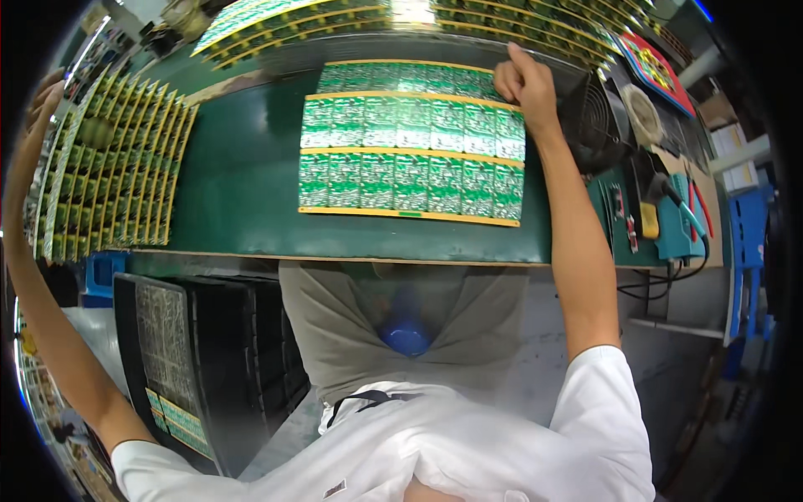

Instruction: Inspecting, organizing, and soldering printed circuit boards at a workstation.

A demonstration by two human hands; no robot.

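a seated worker's right hand (525,82), fingers curled into a loose fist, presses on the far right corner of a panel of green circuit boards (411,142) lying flat on the dark green bench (242,176). the left hand (40,105) reaches out to the far left, beside a rack of upright boards (109,167); whether its fingers grip anything cannot be told. more panels (335,21) wait along the far edge, so by appearances the work is midway, with many boards left. hand tools (669,217) lie to the right.
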